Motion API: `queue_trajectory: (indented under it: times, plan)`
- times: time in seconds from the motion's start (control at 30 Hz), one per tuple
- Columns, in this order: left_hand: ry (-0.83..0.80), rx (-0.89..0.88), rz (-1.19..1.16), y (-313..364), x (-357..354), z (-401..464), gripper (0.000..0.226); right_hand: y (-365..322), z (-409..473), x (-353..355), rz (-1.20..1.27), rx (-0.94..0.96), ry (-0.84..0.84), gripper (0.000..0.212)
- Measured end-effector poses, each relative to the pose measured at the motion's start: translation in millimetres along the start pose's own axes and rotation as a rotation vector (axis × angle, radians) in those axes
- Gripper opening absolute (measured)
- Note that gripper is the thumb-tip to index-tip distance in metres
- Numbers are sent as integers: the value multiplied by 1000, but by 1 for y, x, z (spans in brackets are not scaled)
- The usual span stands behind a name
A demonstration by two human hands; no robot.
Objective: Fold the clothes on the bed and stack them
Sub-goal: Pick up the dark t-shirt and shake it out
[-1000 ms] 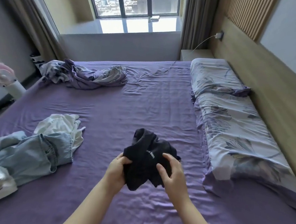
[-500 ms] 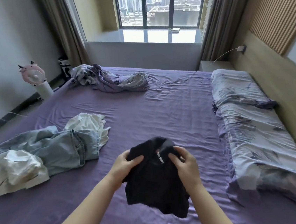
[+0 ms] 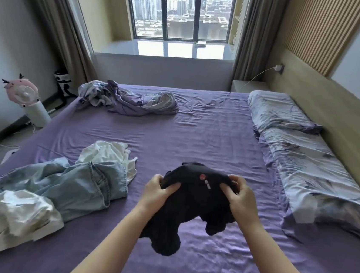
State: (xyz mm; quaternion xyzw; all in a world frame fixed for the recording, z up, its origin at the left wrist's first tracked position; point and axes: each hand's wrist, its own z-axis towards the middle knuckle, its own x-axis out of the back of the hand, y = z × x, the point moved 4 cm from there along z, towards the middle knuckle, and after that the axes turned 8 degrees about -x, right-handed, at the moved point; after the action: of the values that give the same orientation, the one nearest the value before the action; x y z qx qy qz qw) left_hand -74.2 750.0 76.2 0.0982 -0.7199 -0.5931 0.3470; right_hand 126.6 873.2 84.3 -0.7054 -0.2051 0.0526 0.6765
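A black garment (image 3: pixel 192 204) with a small label hangs bunched above the purple bed sheet (image 3: pixel 207 139). My left hand (image 3: pixel 157 191) grips its left upper edge, and my right hand (image 3: pixel 240 198) grips its right upper edge. Two lobes of black cloth droop below my wrists. On the left of the bed lie light blue jeans (image 3: pixel 65 184), a white garment (image 3: pixel 110 153) behind them, and another crumpled white garment (image 3: pixel 11 214) at the near left.
A crumpled purple and grey bedcover (image 3: pixel 129 100) lies at the far side of the bed. Flowered pillows (image 3: pixel 305 158) line the wooden headboard on the right. A pink and white fan (image 3: pixel 25 98) stands on the floor at left. A window is beyond the bed.
My hands have moved apart along the black garment's upper edge, spreading it wider. The view has tilted up, showing more of the window.
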Motion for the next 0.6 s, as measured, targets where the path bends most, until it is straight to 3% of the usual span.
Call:
queue_trajectory:
  times: [0.1, 0.23, 0.3, 0.47, 0.6]
  plan:
    - [-37, 123, -427, 12, -6, -1, 22, -8, -12, -22, -126, 24, -37, 29]
    - [-135, 168, -674, 32, -21, -3, 19, -14, -35, -58, -25, 25, -265, 43]
    - [-171, 149, -705, 38, -27, -4, 23, -15, -45, -70, 13, 17, -324, 53]
    - [-322, 76, -871, 45, -33, -11, 37, -19, -45, -61, -52, 57, -146, 48]
    - [-259, -82, -582, 47, -25, -11, 49, -31, -43, -47, 5, 52, -51, 24]
